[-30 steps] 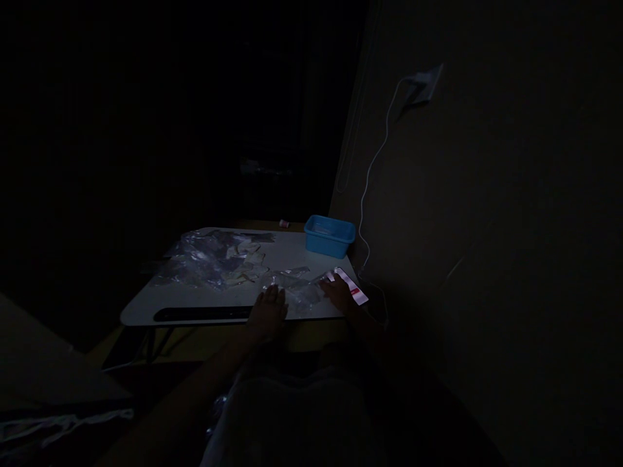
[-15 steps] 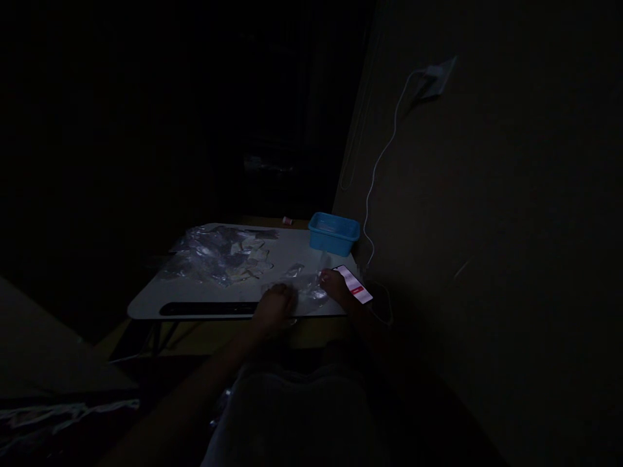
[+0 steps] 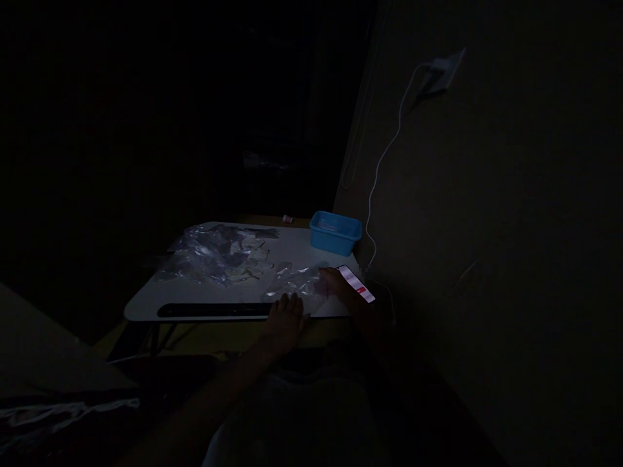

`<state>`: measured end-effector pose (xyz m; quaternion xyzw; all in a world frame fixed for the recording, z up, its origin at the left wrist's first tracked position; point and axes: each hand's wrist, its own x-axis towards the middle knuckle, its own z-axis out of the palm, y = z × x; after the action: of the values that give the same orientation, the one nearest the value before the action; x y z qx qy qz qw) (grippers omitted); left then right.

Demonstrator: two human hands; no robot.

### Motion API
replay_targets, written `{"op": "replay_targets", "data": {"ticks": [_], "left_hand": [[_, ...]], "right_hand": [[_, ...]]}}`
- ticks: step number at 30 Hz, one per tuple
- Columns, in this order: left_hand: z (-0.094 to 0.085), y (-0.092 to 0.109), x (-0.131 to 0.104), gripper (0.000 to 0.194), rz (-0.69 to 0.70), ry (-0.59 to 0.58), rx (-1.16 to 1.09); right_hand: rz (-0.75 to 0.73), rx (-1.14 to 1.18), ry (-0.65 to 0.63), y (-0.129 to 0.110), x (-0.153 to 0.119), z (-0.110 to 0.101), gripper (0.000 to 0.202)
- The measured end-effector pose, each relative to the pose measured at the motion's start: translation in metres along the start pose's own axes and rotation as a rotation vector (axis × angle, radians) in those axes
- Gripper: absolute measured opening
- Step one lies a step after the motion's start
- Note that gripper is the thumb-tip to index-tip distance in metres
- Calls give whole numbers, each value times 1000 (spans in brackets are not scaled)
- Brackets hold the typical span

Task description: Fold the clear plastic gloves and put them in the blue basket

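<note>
Shifted toward the near edge since the earlier frame, the left hand [image 3: 286, 319] now lies in the head view with fingers extended and slightly apart beside the clear plastic bag [image 3: 294, 280]; the right hand [image 3: 333, 282] touches the bag's right end, its closure too dark to tell. Writing on the adjacent lit phone [image 3: 359, 285] is illegible. Beneath the bag is a white counter [image 3: 214, 295], beside a dim wall [image 3: 511, 194].

No writing can be read, even on the phone [image 3: 354, 280].
</note>
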<state>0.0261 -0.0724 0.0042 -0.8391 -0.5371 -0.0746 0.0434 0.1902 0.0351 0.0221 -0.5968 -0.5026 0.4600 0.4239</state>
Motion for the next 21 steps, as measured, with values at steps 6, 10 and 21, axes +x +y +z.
{"op": "replay_targets", "data": {"ticks": [6,10,21], "left_hand": [[-20,7,-3,40,93,13,-86],[-21,-7,8,38,165,49,-177],[12,-17,26,48,16,17,29]], "right_hand": [[-17,285,-122,-8,-4,9,12],[-34,440,-171,-24,5,11,18],[-402,56,304,-21,-12,-7,29]]}}
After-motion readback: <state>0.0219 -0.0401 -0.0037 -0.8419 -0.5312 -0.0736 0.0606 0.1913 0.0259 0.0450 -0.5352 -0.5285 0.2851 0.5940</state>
